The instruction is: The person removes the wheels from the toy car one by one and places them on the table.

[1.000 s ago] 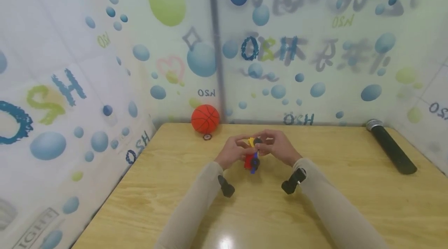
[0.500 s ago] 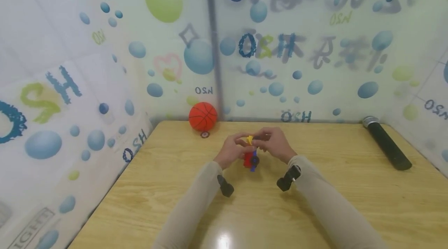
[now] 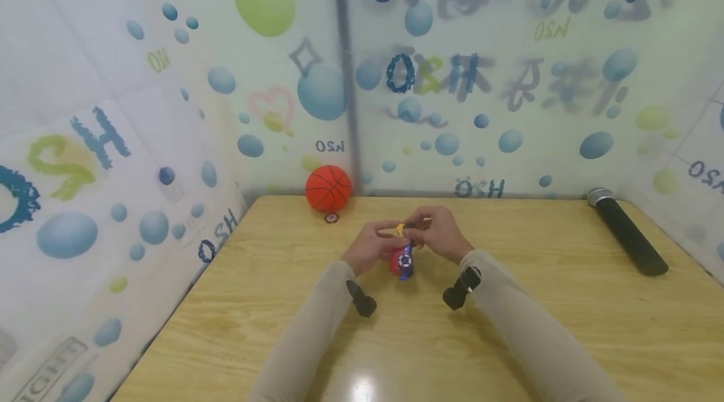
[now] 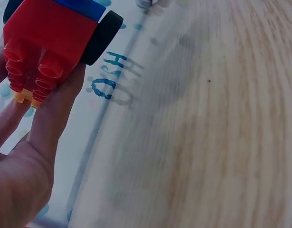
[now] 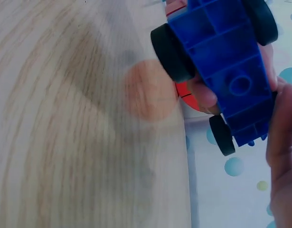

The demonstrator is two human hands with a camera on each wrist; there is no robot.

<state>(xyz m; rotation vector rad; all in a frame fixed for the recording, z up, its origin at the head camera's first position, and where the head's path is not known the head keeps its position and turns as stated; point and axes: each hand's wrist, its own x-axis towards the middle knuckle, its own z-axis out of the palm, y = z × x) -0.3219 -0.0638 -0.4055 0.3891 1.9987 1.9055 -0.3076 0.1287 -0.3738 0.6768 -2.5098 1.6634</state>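
Note:
Both hands hold a toy car of building blocks above the table. Its blue chassis [image 5: 226, 61] faces the right wrist camera with several black wheels [image 5: 172, 52] along its sides. Above the chassis sits a red studded brick [image 4: 51, 35], with a small yellow piece [image 3: 400, 230] at the far end. My left hand [image 3: 366, 250] grips the car from the left, fingers [image 4: 55, 111] along the red brick. On the other side, my right hand [image 3: 442, 235] pinches the far end of the car, where a dark wheel is mostly hidden by the fingers.
At the back of the wooden table [image 3: 271, 301] stands a red basketball [image 3: 329, 190], with a small dark round piece with a pale centre [image 3: 331, 218] just in front. A black microphone [image 3: 628, 232] lies at the right. Printed walls border the table's back and left.
The toy car has turned a little in the hands, and its near wheel now shows a white-marked hub. Both hands have shifted slightly left, still holding the car.

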